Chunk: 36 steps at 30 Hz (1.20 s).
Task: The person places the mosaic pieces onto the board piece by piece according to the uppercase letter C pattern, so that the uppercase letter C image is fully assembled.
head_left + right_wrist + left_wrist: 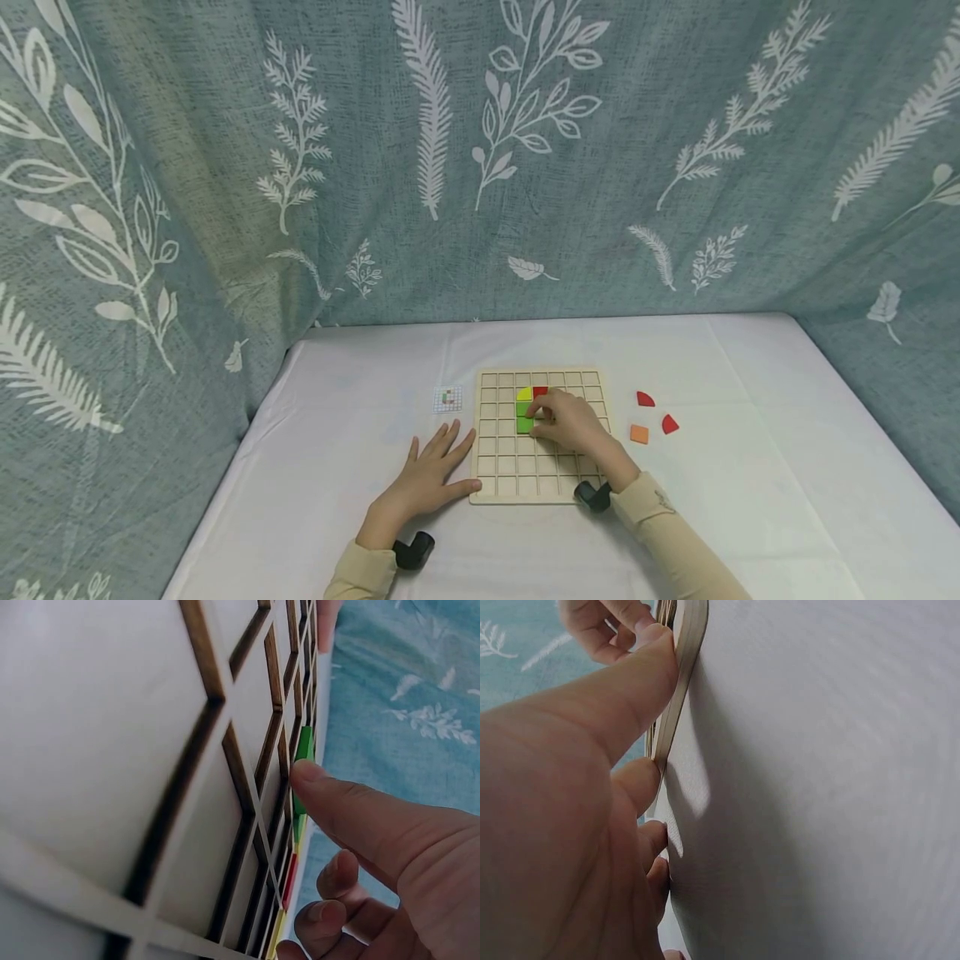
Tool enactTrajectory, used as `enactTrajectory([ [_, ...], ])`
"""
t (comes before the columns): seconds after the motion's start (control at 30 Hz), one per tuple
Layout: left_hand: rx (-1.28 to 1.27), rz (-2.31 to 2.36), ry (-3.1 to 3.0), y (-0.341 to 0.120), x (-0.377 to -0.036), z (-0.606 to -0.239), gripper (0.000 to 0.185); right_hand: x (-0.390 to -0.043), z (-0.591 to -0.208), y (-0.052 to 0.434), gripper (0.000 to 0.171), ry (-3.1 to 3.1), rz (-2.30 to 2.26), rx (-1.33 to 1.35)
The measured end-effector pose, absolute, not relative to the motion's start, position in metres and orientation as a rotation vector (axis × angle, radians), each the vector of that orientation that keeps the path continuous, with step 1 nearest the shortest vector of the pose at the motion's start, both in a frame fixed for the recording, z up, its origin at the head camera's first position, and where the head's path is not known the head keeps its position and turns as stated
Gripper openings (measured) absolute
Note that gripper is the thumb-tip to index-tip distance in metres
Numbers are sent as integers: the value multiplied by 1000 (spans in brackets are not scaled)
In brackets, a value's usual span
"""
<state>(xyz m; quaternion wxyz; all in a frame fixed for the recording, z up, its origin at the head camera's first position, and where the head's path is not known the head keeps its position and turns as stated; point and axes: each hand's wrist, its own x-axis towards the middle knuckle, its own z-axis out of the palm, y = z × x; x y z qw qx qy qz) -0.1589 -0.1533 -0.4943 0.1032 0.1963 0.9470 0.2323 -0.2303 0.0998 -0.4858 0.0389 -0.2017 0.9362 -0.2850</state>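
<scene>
Head view: right hand (pixel 568 422), fingers curled, pinches a green square tile (pixel 523 425) on a wooden grid board (pixel 536 499); left hand (pixel 427 477), fingers spread wide, touches the board's left edge.

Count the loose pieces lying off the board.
3, all right of the board: a red piece farthest back, another red piece farthest right, an orange square nearest the person. The right sleeve might hide more.
</scene>
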Motion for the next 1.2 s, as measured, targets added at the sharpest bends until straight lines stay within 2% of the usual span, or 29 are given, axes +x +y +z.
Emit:
enactTrajectory([
  [1.2, 565, 673, 2794, -153, -160, -495, 73, -225, -483, 118, 16, 2887, -876, -573],
])
